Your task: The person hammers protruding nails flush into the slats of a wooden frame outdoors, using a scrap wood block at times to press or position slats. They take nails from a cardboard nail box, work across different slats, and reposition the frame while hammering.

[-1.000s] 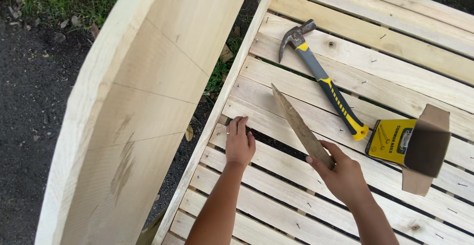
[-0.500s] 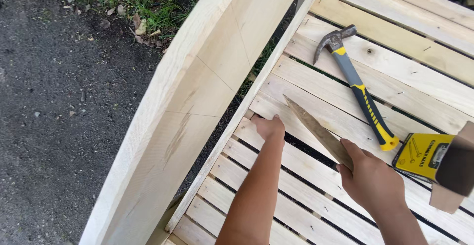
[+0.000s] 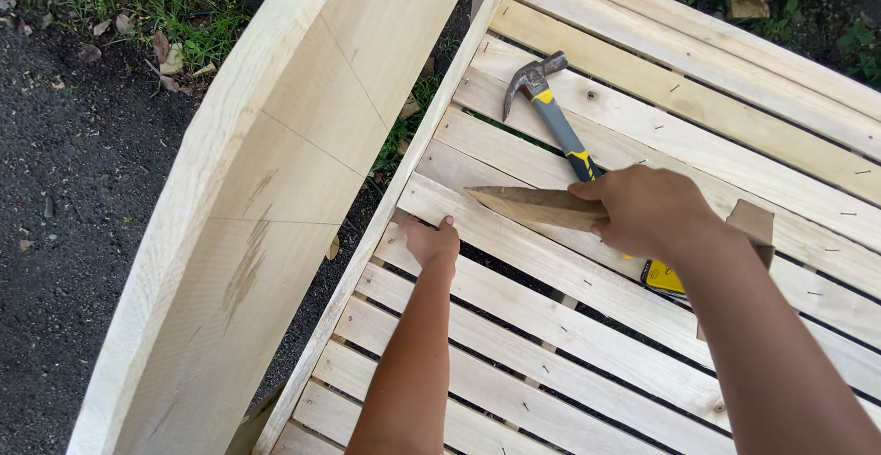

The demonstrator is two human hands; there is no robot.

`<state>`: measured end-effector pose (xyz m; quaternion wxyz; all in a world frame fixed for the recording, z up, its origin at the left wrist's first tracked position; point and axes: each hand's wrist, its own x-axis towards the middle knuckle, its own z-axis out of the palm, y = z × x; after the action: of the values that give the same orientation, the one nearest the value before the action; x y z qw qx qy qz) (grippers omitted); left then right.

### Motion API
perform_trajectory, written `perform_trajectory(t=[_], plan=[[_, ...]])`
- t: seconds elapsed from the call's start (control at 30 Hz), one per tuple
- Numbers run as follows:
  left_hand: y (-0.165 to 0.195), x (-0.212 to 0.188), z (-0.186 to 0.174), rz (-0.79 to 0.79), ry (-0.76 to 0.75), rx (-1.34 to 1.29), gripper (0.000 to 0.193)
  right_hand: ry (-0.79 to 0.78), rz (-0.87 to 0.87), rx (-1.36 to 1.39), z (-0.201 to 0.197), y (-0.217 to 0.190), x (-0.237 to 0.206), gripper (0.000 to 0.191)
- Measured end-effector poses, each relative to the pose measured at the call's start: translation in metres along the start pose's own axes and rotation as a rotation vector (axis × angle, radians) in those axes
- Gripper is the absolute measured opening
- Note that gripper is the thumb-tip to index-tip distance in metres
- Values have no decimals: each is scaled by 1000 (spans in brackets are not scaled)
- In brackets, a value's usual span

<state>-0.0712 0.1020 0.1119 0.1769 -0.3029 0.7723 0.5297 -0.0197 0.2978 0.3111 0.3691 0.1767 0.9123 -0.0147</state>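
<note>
Outdoors, on slats (image 3: 569,281): right hand (image 3: 647,212) fingers clamped on a stiff, light wedge (image 3: 532,205); left hand (image 3: 431,242) fingers curled, pressing down.

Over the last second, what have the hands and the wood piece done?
The right hand has swung the pointed wood strip from standing steeply to lying nearly flat across the slats, tip pointing left, its grip unchanged. The left hand stays pressed on the slat by the side rail. The hammer and the yellow box lie where they were.
</note>
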Motion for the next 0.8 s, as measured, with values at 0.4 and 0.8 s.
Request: perform_trajectory(t=[0.4, 0.8], plan=[[13, -5, -6, -143, -21, 46, 63, 65, -217, -239, -54, -68, 75, 27], [-3, -26, -12, 67, 27, 195, 54, 748, -157, 760, 53, -84, -1, 54]])
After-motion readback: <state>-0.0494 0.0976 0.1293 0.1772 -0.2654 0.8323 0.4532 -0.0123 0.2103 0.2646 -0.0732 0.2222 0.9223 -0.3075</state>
